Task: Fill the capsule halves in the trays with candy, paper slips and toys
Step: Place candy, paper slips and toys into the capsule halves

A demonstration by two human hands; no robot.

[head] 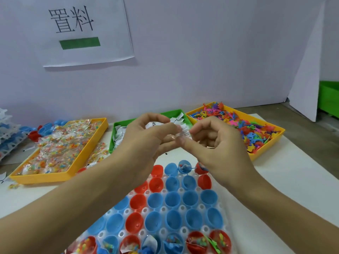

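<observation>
White desk (286,184): a clear plastic tray (180,189) of red and blue capsule halves lies at its near edge, the nearest row filled, most others empty. Along the far edge sit a yellow candy bin (88,149), a green bin of paper slips (176,112) and a yellow bin of coloured toys (264,154). Left hand (145,142) and right hand (220,149) meet above the tray, each grip pinching a small white slip with clear wrapping (183,133). Judged risk: fumbled separation could drop contents outside a cup. Blur hides exactly what is pinched.
</observation>
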